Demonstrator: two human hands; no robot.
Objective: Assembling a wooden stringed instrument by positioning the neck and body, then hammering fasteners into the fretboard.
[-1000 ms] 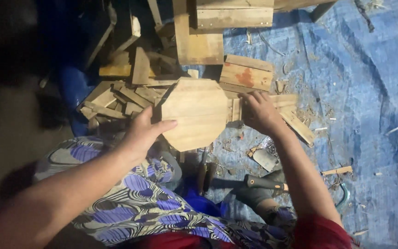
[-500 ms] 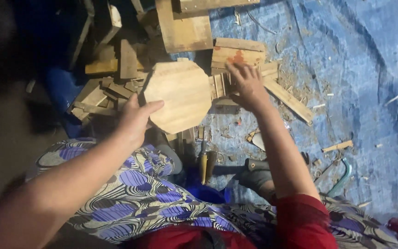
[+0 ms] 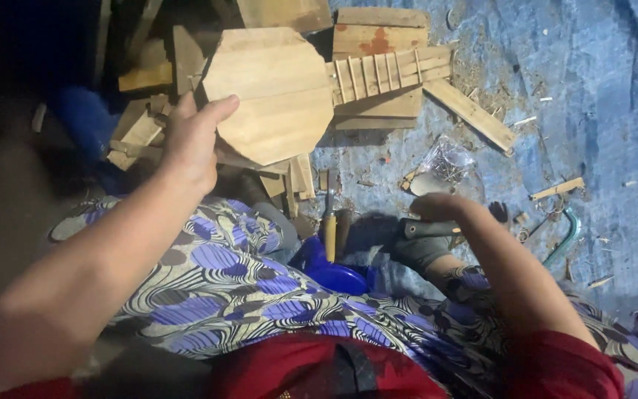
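Note:
My left hand [image 3: 190,140] grips the lower left edge of a pale octagonal wooden board [image 3: 271,92], thumb on its face, and holds it tilted above a pile of offcuts. My right hand [image 3: 437,209] is down near my knee, bent over the dark grey handle of a hammer [image 3: 416,229] that lies on the blue tarp. Its fingers are hidden under the hand, so I cannot tell whether they close on the handle. A slatted wooden piece [image 3: 389,74] lies just right of the board.
Wood scraps [image 3: 138,129] are heaped at the left. A plank with a red stain [image 3: 378,37] and a loose batten [image 3: 470,111] lie beyond. A clear bag of nails [image 3: 446,159], a wooden-handled tool [image 3: 329,225] and a green curved hose [image 3: 566,235] rest on the tarp [image 3: 592,111].
My right hand has let go of the board's right side and dropped to the hammer near my knee. My left hand alone now holds the board, which sits higher in view.

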